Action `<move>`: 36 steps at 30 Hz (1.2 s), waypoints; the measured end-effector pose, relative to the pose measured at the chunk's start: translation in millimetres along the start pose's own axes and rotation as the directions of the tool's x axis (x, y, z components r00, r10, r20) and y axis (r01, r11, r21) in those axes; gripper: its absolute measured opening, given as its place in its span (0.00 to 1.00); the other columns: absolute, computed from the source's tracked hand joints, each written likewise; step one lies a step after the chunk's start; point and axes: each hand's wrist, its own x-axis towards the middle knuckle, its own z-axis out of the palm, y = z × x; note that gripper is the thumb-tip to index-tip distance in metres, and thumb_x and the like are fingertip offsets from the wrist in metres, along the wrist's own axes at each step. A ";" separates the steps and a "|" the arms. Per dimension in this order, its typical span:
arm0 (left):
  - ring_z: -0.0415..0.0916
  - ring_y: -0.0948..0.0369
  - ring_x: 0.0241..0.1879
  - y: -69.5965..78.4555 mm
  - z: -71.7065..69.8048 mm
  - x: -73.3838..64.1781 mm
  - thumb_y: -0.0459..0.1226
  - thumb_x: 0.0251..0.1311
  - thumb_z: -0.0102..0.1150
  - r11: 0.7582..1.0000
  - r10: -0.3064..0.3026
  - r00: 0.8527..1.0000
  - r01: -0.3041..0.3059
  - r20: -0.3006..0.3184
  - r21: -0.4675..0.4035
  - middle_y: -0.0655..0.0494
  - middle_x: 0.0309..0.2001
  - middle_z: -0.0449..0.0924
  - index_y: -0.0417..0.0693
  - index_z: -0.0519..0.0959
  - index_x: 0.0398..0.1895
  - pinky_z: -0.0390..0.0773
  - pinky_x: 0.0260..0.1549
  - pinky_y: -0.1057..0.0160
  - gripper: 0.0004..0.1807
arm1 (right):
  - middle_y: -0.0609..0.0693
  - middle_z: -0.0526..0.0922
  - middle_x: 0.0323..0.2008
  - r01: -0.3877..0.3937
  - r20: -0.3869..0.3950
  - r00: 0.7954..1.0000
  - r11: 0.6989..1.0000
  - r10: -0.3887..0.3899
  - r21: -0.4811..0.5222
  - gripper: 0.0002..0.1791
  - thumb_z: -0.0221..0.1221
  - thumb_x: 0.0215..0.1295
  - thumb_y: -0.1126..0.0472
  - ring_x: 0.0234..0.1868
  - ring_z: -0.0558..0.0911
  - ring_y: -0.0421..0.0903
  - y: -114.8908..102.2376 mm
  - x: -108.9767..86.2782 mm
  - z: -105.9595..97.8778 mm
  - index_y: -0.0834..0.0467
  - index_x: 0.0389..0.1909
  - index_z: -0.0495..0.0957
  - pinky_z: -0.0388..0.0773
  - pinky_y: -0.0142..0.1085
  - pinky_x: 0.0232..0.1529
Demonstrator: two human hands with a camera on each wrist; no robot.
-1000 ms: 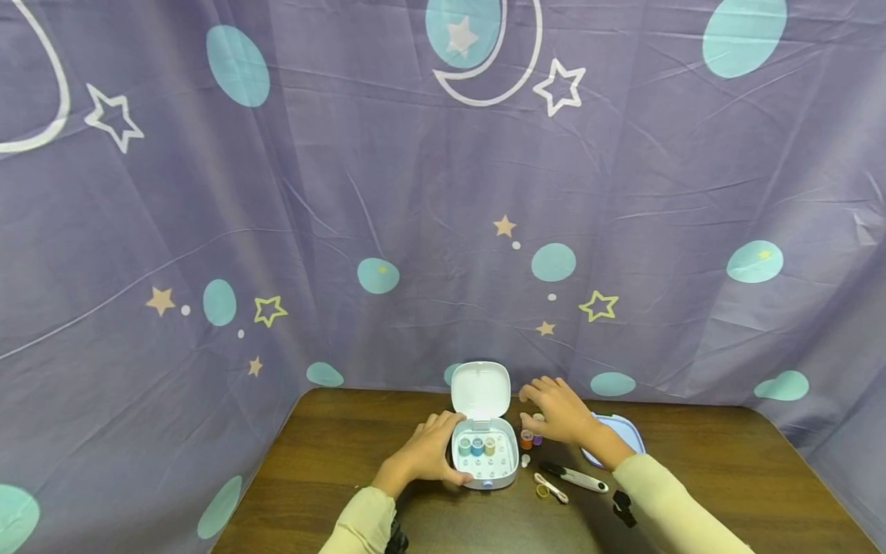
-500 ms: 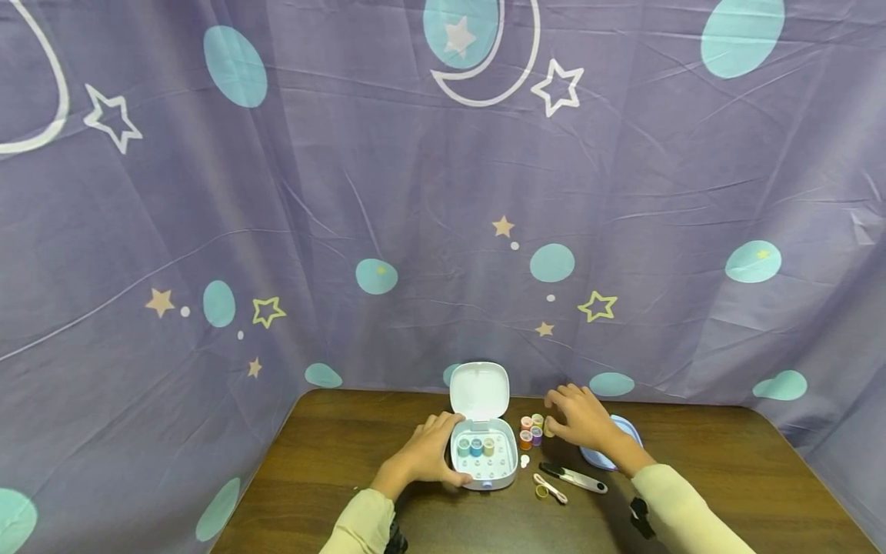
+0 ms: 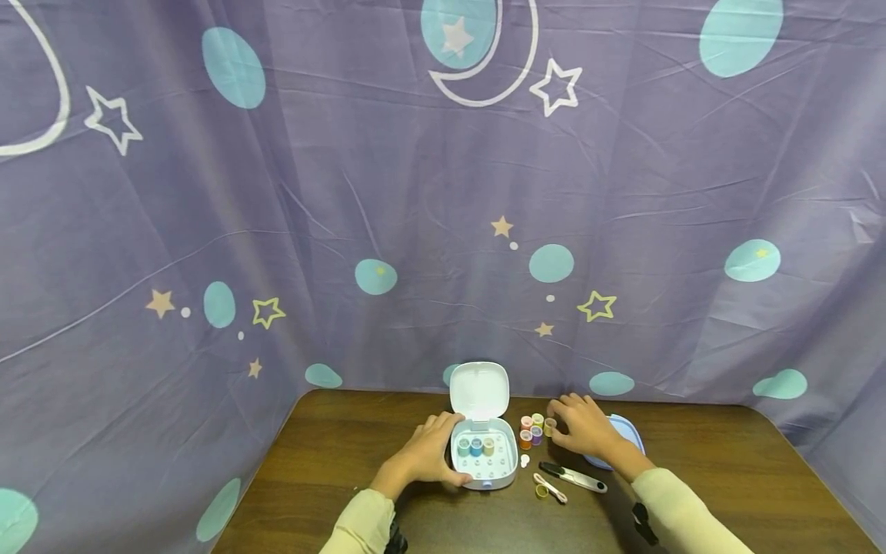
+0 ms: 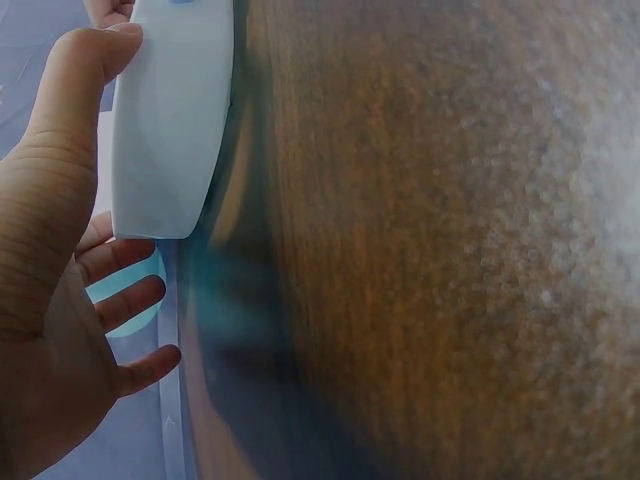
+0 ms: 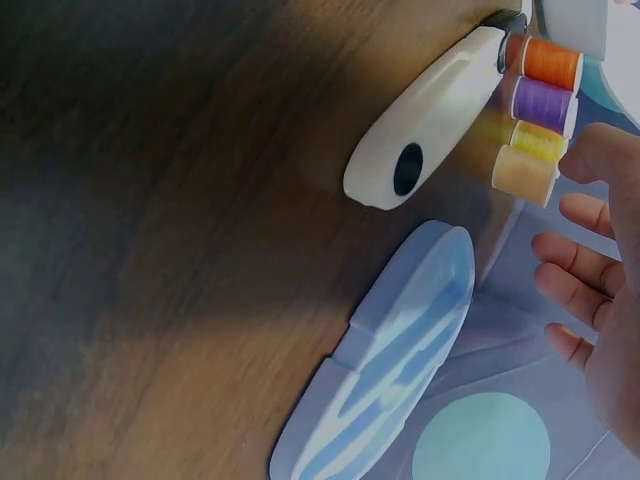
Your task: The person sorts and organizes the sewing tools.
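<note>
My left hand (image 3: pixel 424 454) grips the left side of a small white sewing box (image 3: pixel 511 471), thumb at its front corner; in the left wrist view the thumb presses the box wall (image 4: pixel 175 130). Its lid (image 3: pixel 480 390) stands raised. Three thread spools, teal (image 3: pixel 464 447), blue (image 3: pixel 476 447) and beige (image 3: pixel 488 447), stand on pegs in the back row. My right hand (image 3: pixel 584 425) is beside a tan spool (image 5: pixel 524 176), its fingers loosely bent; whether the thumb touches the spool is unclear. Orange (image 5: pixel 551 65), purple (image 5: pixel 543 105) and yellow (image 5: pixel 538 141) spools stand close by, with a pinkish one (image 3: pixel 526 423).
Thread snips (image 3: pixel 573 477) with a white handle lie right of the box. Nearer the front are a looped pale band (image 3: pixel 550 489) and a yellowish round item (image 3: pixel 541 491). Small white pieces (image 3: pixel 524 461) lie beside the box. A light-blue tray (image 3: pixel 626 432) lies behind the right forearm.
My right hand has moved right from over the spools to beside the tan one, bringing the spool cluster into sight. My left hand stays on the sewing box.
</note>
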 end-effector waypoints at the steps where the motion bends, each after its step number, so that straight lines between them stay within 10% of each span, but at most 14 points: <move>1: 0.68 0.57 0.54 0.1 0.0 0.0 0.61 0.38 0.79 1.000 0.000 1.000 0.000 -0.001 0.002 0.51 0.62 0.73 0.46 0.66 0.70 0.72 0.51 0.55 0.57 | 0.41 0.75 0.28 0.002 -0.010 1.000 1.000 -0.002 0.002 0.11 0.69 0.47 0.56 0.31 0.71 0.42 0.2 -0.1 1.1 0.49 0.30 0.77 0.65 0.37 0.35; 36: 0.68 0.57 0.54 0.9 1.1 0.5 0.62 0.39 0.78 1.000 0.005 1.000 -0.005 0.002 0.010 0.51 0.62 0.72 0.44 0.66 0.70 0.72 0.52 0.54 0.57 | 0.38 0.69 0.25 -0.057 0.046 0.997 0.998 0.058 -0.016 0.11 0.67 0.49 0.56 0.32 0.70 0.42 -6.5 -1.6 6.5 0.48 0.24 0.71 0.66 0.39 0.37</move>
